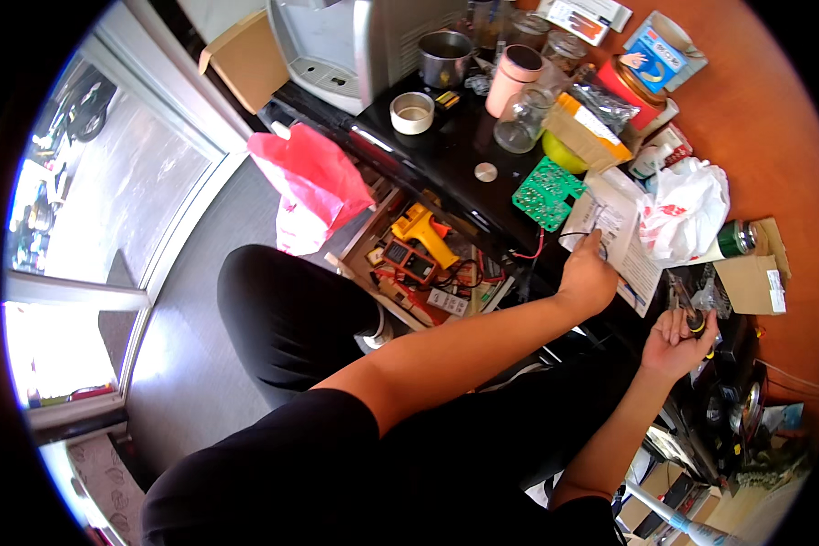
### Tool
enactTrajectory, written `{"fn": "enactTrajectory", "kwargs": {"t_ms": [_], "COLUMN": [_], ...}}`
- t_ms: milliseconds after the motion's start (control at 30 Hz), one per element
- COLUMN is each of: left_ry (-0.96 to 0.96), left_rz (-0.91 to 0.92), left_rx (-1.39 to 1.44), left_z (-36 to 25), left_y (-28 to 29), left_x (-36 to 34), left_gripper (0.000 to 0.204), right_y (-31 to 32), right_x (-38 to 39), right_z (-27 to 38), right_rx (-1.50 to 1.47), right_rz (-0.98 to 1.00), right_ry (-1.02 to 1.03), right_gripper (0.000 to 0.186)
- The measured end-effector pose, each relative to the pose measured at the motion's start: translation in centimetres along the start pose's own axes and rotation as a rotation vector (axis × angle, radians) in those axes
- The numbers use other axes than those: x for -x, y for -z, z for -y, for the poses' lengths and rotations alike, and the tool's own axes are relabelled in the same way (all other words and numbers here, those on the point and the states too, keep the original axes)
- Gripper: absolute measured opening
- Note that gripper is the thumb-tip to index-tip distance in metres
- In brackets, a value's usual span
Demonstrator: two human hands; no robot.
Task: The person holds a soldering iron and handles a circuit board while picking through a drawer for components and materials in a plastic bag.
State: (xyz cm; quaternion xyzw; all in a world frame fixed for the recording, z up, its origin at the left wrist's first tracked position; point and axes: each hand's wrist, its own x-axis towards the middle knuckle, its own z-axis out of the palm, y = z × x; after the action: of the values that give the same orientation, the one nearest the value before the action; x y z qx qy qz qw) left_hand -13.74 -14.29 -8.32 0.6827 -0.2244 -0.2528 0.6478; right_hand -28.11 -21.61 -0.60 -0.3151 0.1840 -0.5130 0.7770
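My left hand (589, 278) is closed over a printed paper sheet (642, 278), its fingertips pinched at a thin black wire (573, 235). Just beyond it, a green circuit board (548, 193) lies on the black desk, full of small solder points. From the board's near edge a red wire (540, 246) hangs down. Farther right, my right hand (678, 344) is wrapped round a slim tool with a dark handle and a yellow band (694, 320). The tool points away from me, and its exact kind is hard to make out.
An open drawer (428, 287) below the desk holds a yellow tool and meters. Glass jars (523, 123), a pink cup (515, 80) and a metal mug (444, 59) stand at the back. A white plastic bag (687, 209) and cardboard box (753, 278) crowd the right. A red bag (309, 187) hangs left.
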Motion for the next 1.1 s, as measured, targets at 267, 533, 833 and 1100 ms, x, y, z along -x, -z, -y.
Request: {"fn": "enactTrajectory", "kwargs": {"t_ms": [267,533,833,1100], "left_ry": [0.03,0.116,-0.092,-0.169], "left_rz": [-0.156,-0.204,-0.191,-0.166], "left_rx": [-0.107,0.146,0.07,-0.127], "left_z": [-0.9,0.4,3.0,3.0], "left_y": [-2.2,-1.5,-0.5,0.3], "left_x": [2.6,2.7,2.3,2.5], "left_gripper": [0.054,0.027,0.023,0.014], "right_y": [0.0,1.0,0.7,2.8], "right_x": [0.1,-0.2,-0.7,-2.3], "right_z": [0.3,0.5,-0.3,-0.2], "right_rx": [-0.012,-0.045,-0.033,0.07], "right_rz": [0.04,0.067,0.114,0.01], "right_ry": [0.017,-0.023,-0.189,-0.176], "right_gripper": [0.029,0.031,0.044,0.046]}}
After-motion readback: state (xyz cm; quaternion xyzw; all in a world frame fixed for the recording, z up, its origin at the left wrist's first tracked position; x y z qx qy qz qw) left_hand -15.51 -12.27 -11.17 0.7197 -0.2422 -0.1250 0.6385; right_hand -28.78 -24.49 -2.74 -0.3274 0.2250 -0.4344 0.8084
